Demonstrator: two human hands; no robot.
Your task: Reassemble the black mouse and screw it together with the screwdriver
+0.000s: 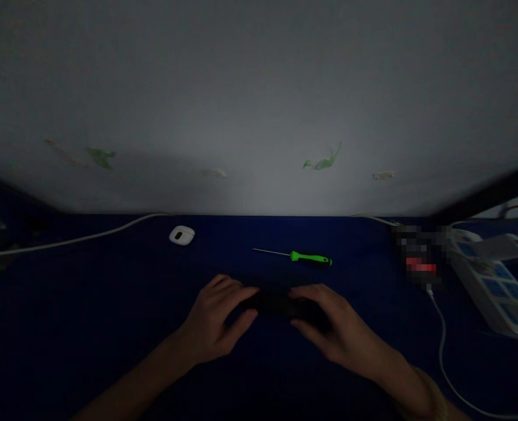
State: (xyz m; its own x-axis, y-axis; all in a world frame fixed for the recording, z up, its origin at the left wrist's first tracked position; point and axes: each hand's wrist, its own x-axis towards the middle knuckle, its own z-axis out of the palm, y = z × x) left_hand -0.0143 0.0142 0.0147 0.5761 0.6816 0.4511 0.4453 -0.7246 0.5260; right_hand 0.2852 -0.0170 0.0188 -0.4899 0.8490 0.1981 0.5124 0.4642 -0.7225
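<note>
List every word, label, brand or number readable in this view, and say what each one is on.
Nothing here can be read.
The power strip has blue patches, too blurred to read.
The blocky object beside it shows a red patch, also blurred.
The black object between the left hand and right hand is too dark to tell.
The screwdriver's green handle shows no lettering.

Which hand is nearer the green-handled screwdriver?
Right. The right hand lies just below the green-handled screwdriver, not touching it; the left hand lies farther off, below and left of its shaft.

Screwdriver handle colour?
The screwdriver handle is bright green with black accents; it shows best in the head view.
</note>
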